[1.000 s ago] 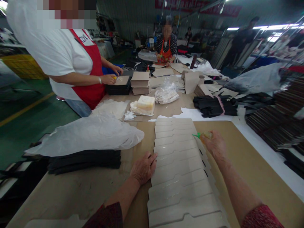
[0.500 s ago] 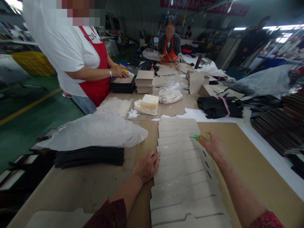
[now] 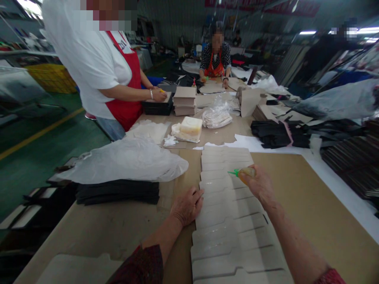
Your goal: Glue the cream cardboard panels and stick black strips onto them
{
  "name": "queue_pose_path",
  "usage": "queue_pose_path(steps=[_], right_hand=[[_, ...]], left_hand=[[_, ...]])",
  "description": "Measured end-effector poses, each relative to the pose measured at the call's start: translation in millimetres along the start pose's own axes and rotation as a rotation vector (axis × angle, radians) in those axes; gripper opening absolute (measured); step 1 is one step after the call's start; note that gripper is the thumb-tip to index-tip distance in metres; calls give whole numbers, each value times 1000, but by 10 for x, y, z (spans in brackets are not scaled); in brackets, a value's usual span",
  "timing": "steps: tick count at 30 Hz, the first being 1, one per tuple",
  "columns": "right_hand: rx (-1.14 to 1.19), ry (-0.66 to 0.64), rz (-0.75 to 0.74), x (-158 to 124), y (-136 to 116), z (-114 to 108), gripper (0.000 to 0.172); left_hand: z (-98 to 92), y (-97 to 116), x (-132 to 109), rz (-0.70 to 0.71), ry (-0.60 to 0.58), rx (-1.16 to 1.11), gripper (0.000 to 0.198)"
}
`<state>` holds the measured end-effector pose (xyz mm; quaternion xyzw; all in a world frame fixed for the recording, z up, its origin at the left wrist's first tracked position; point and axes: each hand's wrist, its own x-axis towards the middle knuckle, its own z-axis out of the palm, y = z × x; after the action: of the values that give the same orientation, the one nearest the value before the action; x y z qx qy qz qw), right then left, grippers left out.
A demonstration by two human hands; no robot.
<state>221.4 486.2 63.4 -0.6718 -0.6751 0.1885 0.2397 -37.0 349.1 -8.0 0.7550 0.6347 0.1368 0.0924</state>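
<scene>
In my right hand (image 3: 262, 184) is a squeeze bottle (image 3: 248, 172) of yellowish liquid, its thin green nozzle pointing left. The tip hovers over a long row of overlapping light-grey card pieces (image 3: 219, 215), or touches it; I cannot tell which. Wet-looking glossy streaks show on several cards. My left hand (image 3: 188, 205) rests at the row's left edge, fingers loosely bent with the tips against the cards, and nothing visible is gripped in it.
Left lie a stack of black strips (image 3: 118, 192) and a white plastic sheet (image 3: 127, 159). Beyond are a pale yellowish block (image 3: 191, 125) and a bagged bundle (image 3: 217, 116). A co-worker in a red apron (image 3: 126, 79) stands by a black tray (image 3: 158, 106); another person works farther back.
My right hand and the bottle have moved left across the cards. My left hand stays at the row's edge. The view has shifted slightly, and the near co-worker's hand has moved over the tray.
</scene>
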Motion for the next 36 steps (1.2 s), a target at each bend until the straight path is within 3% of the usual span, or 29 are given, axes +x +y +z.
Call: queue_pose_path(steps=[25, 31, 36], right_hand=[[122, -133, -86, -373, -657, 510, 23], [61, -109, -81, -328, -596, 434, 23], [-20, -58, -57, -141, -279, 212, 25]], left_hand=[[23, -3, -16, 0, 22, -15, 37], [20, -1, -13, 4, 19, -8, 38], [4, 4, -12, 9, 18, -11, 37]])
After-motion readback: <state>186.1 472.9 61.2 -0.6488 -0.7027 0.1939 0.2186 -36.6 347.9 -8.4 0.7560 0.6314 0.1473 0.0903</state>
